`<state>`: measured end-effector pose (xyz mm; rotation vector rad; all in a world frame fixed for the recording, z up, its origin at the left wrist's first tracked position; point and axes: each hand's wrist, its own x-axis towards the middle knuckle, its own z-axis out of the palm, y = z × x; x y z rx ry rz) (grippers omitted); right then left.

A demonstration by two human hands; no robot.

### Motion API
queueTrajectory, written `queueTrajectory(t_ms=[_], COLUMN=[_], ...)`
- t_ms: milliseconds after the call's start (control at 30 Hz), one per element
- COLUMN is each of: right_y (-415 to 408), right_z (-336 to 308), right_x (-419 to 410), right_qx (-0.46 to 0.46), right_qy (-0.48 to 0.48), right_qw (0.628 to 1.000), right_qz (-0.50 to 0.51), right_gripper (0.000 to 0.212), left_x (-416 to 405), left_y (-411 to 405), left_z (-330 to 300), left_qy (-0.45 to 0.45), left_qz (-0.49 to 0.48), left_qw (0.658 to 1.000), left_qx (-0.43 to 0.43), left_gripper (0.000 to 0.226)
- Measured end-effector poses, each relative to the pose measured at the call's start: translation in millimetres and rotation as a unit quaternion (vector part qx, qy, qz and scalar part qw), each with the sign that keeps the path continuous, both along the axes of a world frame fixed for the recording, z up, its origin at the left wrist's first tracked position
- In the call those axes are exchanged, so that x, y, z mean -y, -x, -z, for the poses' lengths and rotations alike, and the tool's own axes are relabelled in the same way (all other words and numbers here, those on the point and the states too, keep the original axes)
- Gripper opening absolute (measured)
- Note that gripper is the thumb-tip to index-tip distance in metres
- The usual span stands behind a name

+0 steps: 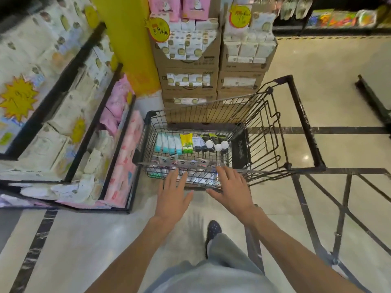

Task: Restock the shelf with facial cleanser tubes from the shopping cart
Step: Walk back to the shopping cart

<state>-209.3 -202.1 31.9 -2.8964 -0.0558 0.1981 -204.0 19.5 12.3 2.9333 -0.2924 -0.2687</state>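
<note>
A black wire shopping cart (pixel 249 132) stands on the pale tiled floor (pixel 317 66), and everything else is placed from it. Inside its basket, along the far side, lies a row of white facial cleanser tubes with teal caps (pixel 168 143), side by side and touching; just right of them is a yellow tube with a green print (pixel 187 142), then dark tubes with white round caps (pixel 213 142). Nearer the person, at the cart's near edge, a row of small carded packs (pixel 179 161) lies across the basket.

Both hands reach over the cart's near rim. The left hand (pixel 173 195) hovers with its fingers (pixel 172 176) straight and spread, holding nothing. The right hand (pixel 230 187) is likewise spread flat, fingers extended above the wire near the carded packs, gripping nothing; whether it touches the rim cannot be told.

Left of the cart is a black-framed shelf (pixel 88 115) packed with white and pink tissue packs. Beyond the cart stand stacked brown cardboard boxes (pixel 190 77) beside a yellow pillar (pixel 129 43).
</note>
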Motion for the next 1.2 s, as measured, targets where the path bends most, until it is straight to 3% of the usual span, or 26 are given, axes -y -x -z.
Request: queueTrajectory(t_ms=[467,967,1200], right_y=[-150.7,-262.5,-288.9], right_z=[22.6,66.7,110.8], right_x=[42.4,9.0,-19.2], right_qx=[-0.054,-0.155,-0.207], right_qy=[-0.026,-0.031,-0.029], right_qw=[0.998,0.983,0.972], right_qz=[-0.012,0.089,0.110], right_gripper=[0.083,0.088,0.081], left_x=[32.0,-18.2,-43.1], left_y=[-142.0,-297.3,-334.3], left_z=[15.2,88.0,128.4], left_qy=[0.032,0.038,0.063], left_qz=[-0.034,0.033,-0.032], left_qw=[0.998,0.986,0.977], left_qx=[-0.048,-0.157,-0.201], left_gripper=[0.067,0.071,0.067])
